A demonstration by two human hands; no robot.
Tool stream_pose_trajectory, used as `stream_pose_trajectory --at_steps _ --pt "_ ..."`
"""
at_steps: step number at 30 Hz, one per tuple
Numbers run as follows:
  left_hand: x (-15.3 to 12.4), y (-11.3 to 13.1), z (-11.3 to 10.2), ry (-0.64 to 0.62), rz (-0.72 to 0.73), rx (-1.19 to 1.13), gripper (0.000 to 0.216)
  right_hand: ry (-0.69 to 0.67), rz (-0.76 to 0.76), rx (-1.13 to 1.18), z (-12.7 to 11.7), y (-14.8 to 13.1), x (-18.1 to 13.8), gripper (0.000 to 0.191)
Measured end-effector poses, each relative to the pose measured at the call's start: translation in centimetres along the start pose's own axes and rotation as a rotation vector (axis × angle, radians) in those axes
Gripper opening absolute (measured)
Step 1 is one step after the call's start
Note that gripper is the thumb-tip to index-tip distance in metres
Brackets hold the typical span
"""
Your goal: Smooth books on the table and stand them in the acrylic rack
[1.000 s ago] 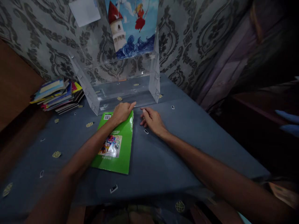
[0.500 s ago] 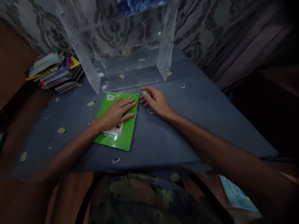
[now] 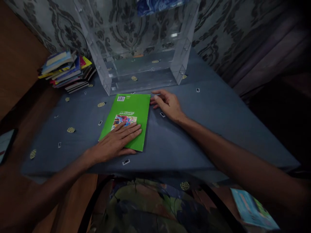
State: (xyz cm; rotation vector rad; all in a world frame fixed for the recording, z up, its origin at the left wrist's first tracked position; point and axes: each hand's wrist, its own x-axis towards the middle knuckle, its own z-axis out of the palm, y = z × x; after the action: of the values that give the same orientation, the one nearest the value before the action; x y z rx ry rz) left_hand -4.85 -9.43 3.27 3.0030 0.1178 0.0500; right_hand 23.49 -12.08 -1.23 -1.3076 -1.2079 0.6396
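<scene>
A thin green book (image 3: 132, 111) lies flat on the blue-grey tablecloth (image 3: 206, 129), back cover up, with a barcode at its far corner. My left hand (image 3: 118, 142) lies flat on the book's near end, fingers stretched out and together. My right hand (image 3: 168, 104) rests on the cloth just right of the book's far corner, fingers loosely curled with nothing in them. Just beyond the book stands a clear acrylic shelf (image 3: 143, 48) with nothing on it.
A stack of colourful books (image 3: 65, 69) sits at the back left against the patterned wall. Small stickers dot the cloth. A light blue book (image 3: 252, 210) lies low at the right, below the table edge. A wooden surface stands at the left.
My left hand has slid back along the green book from its far end to its near end. The right hand has stayed beside the far corner. The camera has tilted down.
</scene>
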Motion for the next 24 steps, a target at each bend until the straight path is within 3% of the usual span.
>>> stream_pose_trajectory --at_steps 4,12,18,24 --pt "1.0 0.9 0.7 0.037 -0.069 0.044 0.071 -0.043 -0.031 -0.046 0.2 -0.3 -0.3 0.040" --pt "1.6 1.4 1.4 0.096 -0.088 0.079 0.066 -0.100 -0.179 -0.445 0.8 -2.2 -1.8 0.023" --pt "1.4 1.5 1.7 0.123 -0.094 0.105 0.062 -0.164 -0.206 -0.443 1.4 -3.7 -4.0 0.024" --pt "1.2 1.3 2.0 0.169 -0.092 0.070 0.061 -0.281 -0.256 -0.355 1.2 -5.4 -8.6 0.026"
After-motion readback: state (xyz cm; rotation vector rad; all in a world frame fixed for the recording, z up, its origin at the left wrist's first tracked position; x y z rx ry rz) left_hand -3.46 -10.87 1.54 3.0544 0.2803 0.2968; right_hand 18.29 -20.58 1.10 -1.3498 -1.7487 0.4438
